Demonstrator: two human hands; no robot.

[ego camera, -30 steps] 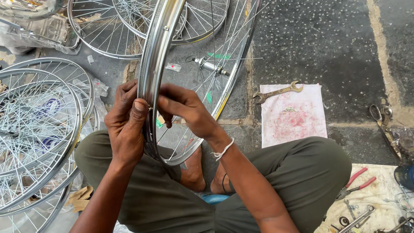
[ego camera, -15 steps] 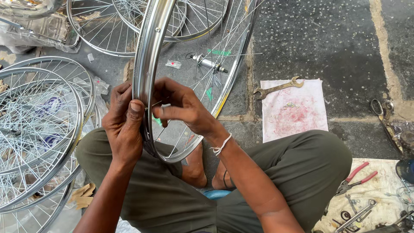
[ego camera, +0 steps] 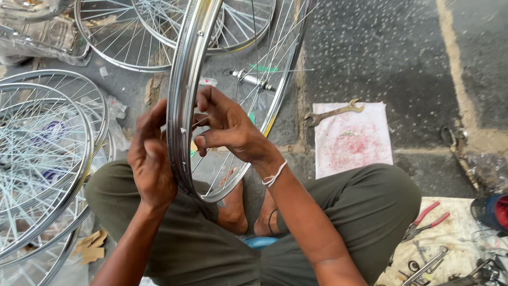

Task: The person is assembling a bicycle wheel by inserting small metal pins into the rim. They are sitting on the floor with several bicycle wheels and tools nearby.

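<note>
Chrome wheel rim [ego camera: 186, 100] is held upright over the lap, gripped on its outer edge by the left hand [ego camera: 151, 159]; the right hand [ego camera: 225, 124] is pinched around a spoke end inside. Many spokes are already laced to the hub [ego camera: 253, 79]; more seem left. Finished wheels [ego camera: 42, 153], a spanner [ego camera: 333, 112] and pliers [ego camera: 426, 220] are spread on dark pavement [ego camera: 381, 47].

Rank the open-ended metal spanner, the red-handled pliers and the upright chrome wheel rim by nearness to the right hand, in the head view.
1. Upright chrome wheel rim: touching the right hand.
2. Open-ended metal spanner: on the cloth, to the side.
3. Red-handled pliers: farthest, beyond the knee.
</note>
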